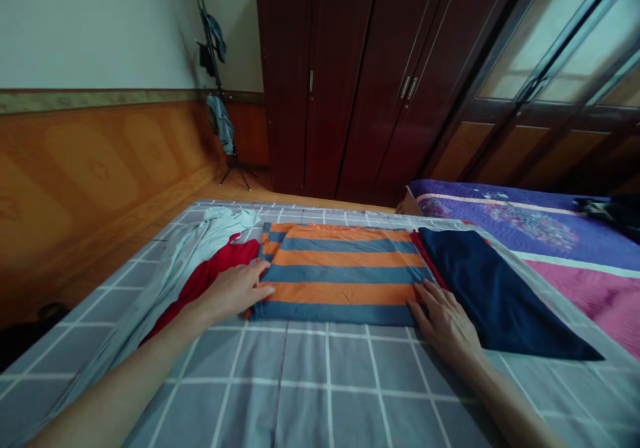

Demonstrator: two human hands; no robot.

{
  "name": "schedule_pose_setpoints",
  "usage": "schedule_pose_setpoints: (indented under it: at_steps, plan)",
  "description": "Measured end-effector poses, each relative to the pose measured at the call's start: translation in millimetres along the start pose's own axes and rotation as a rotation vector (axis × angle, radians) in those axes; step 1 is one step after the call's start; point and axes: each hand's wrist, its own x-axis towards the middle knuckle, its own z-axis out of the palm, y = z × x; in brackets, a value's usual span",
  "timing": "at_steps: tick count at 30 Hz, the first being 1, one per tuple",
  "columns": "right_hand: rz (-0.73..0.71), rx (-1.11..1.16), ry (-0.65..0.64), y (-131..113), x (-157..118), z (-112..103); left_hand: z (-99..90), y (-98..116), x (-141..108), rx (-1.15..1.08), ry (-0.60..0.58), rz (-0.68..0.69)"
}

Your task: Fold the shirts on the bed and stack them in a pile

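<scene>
Here's the striped shirt (345, 275), laid out in a flattish folded oblong on the checked bed (310, 385), between the two hands. The left hand (244, 289) is at its left edge, fingers parted; the right hand (449, 320) rests on the lower right corner, fingers loosely spread. Neither looks closed on anything, though whether the left fingertips pinch any cloth I can't tell. Danger on the left: the stripes break at the upper corner, so a loose layer there could slip and crease if the hands pull unevenly. The red cloth (227, 261) sits right against that side, with the pale cloth (167, 281) beyond; a sweeping wrist could drag either. Over on the right, the navy cloth (493, 295) lies so close that a wide push could rumple it.
</scene>
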Motion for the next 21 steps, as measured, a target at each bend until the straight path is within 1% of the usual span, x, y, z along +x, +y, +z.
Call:
schedule_pose_setpoints:
  at_steps: [3, 5, 7, 9, 12, 14, 16, 19, 21]
  plan:
    - [0.004, -0.041, 0.012, -2.5, -1.0, 3.5, 10.3, 1.1, -29.2, 0.081, 0.033, -0.147]
    - [-0.002, -0.051, 0.025, -3.0, -1.4, 5.1, 16.7, 6.4, -40.5, 0.120, 0.039, -0.195]
    - [-0.013, -0.051, 0.034, -2.6, -1.6, 5.9, 23.0, 12.8, -44.8, 0.148, 0.019, -0.200]
    - [-0.022, -0.051, 0.040, -1.7, -1.7, 6.1, 29.0, 17.8, -44.1, 0.175, 0.019, -0.200]
    - [-0.030, -0.047, 0.050, -0.3, -1.9, 6.7, 35.5, 19.4, -40.3, 0.173, 0.087, -0.201]
    - [-0.037, -0.041, 0.059, 0.6, -2.2, 7.5, 37.9, 16.8, -38.5, 0.099, 0.144, -0.196]
    - [-0.046, -0.031, 0.070, 1.5, -2.5, 8.6, 39.5, 12.2, -37.2, -0.034, 0.213, -0.195]
    - [-0.055, -0.021, 0.078, 3.3, -3.0, 10.7, 41.5, 4.0, -34.6, -0.314, 0.327, -0.168]
    - [-0.053, -0.022, 0.078, 4.6, -3.4, 12.3, 42.6, -0.9, -32.8, -0.531, 0.370, -0.126]
